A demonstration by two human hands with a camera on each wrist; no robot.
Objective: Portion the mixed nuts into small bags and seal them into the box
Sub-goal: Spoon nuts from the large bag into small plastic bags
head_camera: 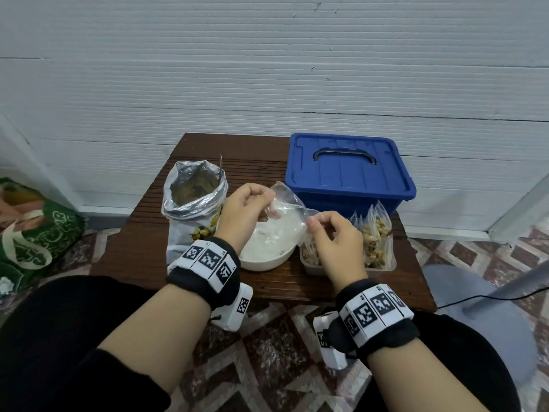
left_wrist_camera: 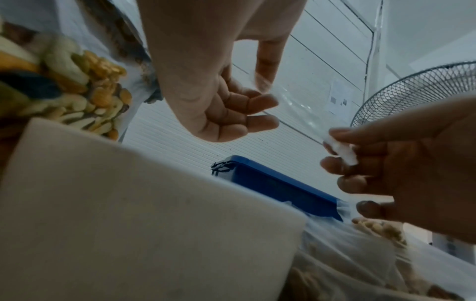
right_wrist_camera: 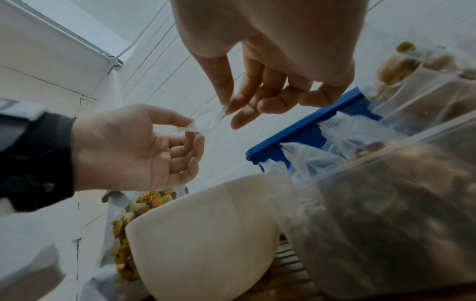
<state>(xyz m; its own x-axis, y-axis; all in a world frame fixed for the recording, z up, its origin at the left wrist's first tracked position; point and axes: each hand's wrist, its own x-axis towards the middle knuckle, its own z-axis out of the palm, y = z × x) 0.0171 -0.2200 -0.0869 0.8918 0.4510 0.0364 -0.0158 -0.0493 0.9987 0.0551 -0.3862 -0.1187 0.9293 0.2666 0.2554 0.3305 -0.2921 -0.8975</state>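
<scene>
Clear small bag (head_camera: 282, 215) stretched sideways, left hand (head_camera: 242, 208), right hand (head_camera: 332, 236) pinching ends

Head view: even, soft, cool-white light, moderately bright; no hard shadows. Faint shadow under the white bowl (head_camera: 269, 257) on the tabletop (head_camera: 139, 242). Foil rim of the nut bag (head_camera: 193, 200) shows mild glare. Wall lines bow toward the frame edges (wide-angle distortion). Near legs render almost featureless black.

Left wrist view: bright wall behind, so fingers (left_wrist_camera: 260, 122) are backlit and dark. Bowl and printed bag in the near field blurred.

Right wrist view: same backlighting; filled bags (right_wrist_camera: 386, 213) at right soft, dim, out of focus. Strong edge stretching.
</scene>
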